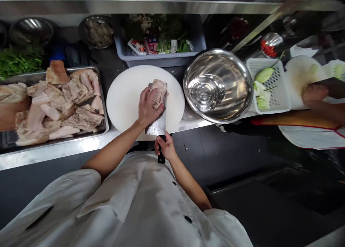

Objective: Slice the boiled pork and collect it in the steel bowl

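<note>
A cleaver (156, 126) lies flat over the round white cutting board (122, 96), its blade pointing away from me. My right hand (166, 147) is wrapped round its black handle at the board's near edge. On the blade rests a small pile of sliced cooked meat (159, 92). My left hand (149, 108) curls round the meat from the left, its fingers and thumb pressed against it. Left of the board, a metal tray (105, 114) holds several pieces of cooked pork (54, 103). A large steel bowl (218, 85) stands just right of the board.
Behind the board sits a grey bin (161, 60) with greens and packets. A white basket (277, 92) of green vegetables stands right of the bowl. Farther right, another person's hand (315, 92) is at a second board (296, 69). Herbs (21, 60) lie at the left.
</note>
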Motion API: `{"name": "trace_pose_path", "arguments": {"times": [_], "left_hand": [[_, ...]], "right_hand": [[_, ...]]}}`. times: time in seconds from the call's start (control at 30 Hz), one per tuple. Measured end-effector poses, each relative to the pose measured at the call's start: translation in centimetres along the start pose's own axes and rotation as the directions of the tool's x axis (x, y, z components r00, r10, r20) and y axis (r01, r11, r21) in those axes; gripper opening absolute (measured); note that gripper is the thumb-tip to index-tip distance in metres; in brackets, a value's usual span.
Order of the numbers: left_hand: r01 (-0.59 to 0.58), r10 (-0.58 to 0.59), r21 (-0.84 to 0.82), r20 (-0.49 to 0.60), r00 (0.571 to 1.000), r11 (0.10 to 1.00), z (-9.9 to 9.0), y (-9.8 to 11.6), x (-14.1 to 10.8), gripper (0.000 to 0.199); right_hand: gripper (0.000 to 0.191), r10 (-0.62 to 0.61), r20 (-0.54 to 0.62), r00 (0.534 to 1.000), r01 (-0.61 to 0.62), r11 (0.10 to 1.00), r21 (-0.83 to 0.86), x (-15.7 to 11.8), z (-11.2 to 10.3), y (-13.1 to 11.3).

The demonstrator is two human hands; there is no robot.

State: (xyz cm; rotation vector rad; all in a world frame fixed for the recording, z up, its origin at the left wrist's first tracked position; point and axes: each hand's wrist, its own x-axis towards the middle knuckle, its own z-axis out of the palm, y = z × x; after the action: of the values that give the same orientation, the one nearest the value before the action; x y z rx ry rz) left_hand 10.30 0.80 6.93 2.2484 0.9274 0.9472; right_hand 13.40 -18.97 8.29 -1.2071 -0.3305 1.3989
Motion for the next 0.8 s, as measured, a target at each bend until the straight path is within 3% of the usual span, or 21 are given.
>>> {"name": "trace_pose_path", "arguments": {"times": [0.07, 0.23, 0.3, 0.37, 0.47, 0.53, 0.57, 0.63, 0.7, 0.8], "left_hand": [[-0.062, 0.063, -0.038, 0.012, 0.998, 0.997, 3.6, 3.1, 2.6, 0.064], [-0.169, 0.181, -0.136, 0.074, 0.981, 0.976, 15.2, 9.3, 11.9, 0.059], [-0.160, 0.171, -0.135, 0.070, 0.983, 0.978, 18.3, 10.0, 15.5, 0.050], [-0.120, 0.125, -0.091, 0.042, 0.991, 0.989, 19.1, 9.0, 18.0, 0.035], [0.012, -0.012, 0.038, 0.020, 1.000, 0.999, 16.2, 4.8, 18.7, 0.022], [0.064, -0.094, 0.177, 0.164, 0.982, 0.982, 12.4, 1.4, 17.5, 0.021], [0.038, -0.113, 0.232, 0.318, 0.942, 0.972, 10.4, 0.0, 16.6, 0.023], [-0.097, -0.091, 0.246, 0.655, 0.750, 0.964, 6.8, -2.1, 14.5, 0.033], [-0.186, -0.077, 0.252, 0.762, 0.643, 0.950, 4.2, -2.9, 12.4, 0.036], [-0.301, -0.134, 0.370, 0.797, 0.590, 0.879, 2.2, -3.0, 10.0, 0.034]], "right_hand": [[0.036, -0.049, -0.084, 0.995, 0.047, 0.999, -0.025, -1.8, -2.6, -2.6], [0.035, -0.100, -0.309, 0.946, 0.093, 0.995, -0.035, -7.3, -10.6, -8.0], [0.037, -0.088, -0.369, 0.925, 0.086, 0.996, -0.022, -9.1, -13.8, -9.2], [0.041, -0.084, -0.412, 0.907, 0.092, 0.996, 0.000, -10.3, -16.8, -9.9], [0.044, -0.086, -0.455, 0.886, 0.111, 0.993, 0.027, -11.0, -20.3, -10.6], [0.044, -0.075, -0.458, 0.886, 0.107, 0.993, 0.045, -10.7, -22.2, -11.1], [0.044, -0.066, -0.449, 0.891, 0.101, 0.993, 0.054, -10.4, -22.9, -11.4], [0.044, -0.045, -0.416, 0.908, 0.080, 0.995, 0.066, -9.6, -24.2, -12.0], [0.045, -0.029, -0.362, 0.932, 0.051, 0.997, 0.051, -8.6, -25.1, -12.6], [0.044, -0.021, -0.242, 0.970, 0.011, 0.999, -0.044, -6.6, -25.6, -13.7]]}}
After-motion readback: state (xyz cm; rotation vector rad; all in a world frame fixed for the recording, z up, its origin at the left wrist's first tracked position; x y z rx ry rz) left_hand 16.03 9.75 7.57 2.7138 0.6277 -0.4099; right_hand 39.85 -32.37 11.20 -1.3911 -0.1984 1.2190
